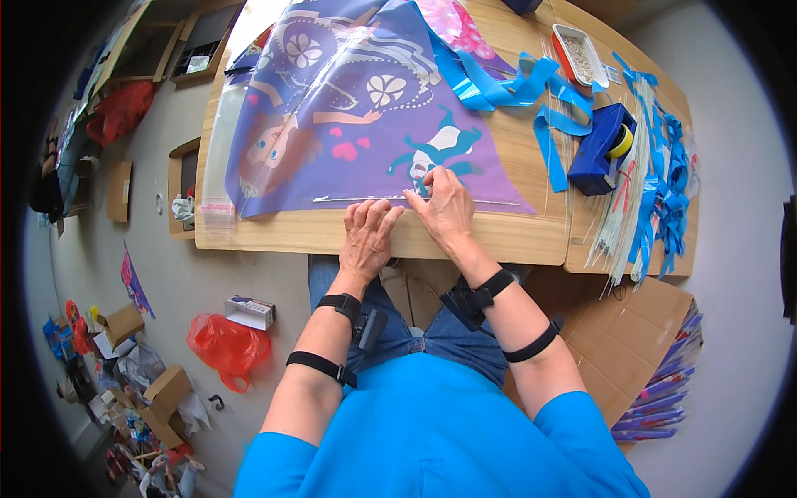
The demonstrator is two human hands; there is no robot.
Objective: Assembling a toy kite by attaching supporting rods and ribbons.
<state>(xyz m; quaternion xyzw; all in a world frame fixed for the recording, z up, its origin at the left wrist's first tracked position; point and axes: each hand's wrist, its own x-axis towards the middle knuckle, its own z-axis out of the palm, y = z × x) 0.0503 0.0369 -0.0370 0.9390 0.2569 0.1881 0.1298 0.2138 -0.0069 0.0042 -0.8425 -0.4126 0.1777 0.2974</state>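
A purple printed kite sail [357,162], showing a cartoon figure and a small blue-and-white animal, lies spread over the wooden table at its near edge. Along the sail's near side runs a thin white rod [332,199]. My left hand [367,236] rests there with bent fingers closed on the sail's edge and the rod. Just right of it, my right hand [446,207] pinches thumb and forefinger together at the same edge, below the animal print. Its fingertips cover whatever small part lies between them. A clear plastic bag [217,187] shows beneath the sail's left corner.
Blue ribbon [548,137] curls right of the sail, beside a blue tape dispenser [599,151]. A bundle of thin white rods [618,207] and a white tray [579,54] share the table [506,241]. Cardboard [618,340] and a red bag [228,344] are below.
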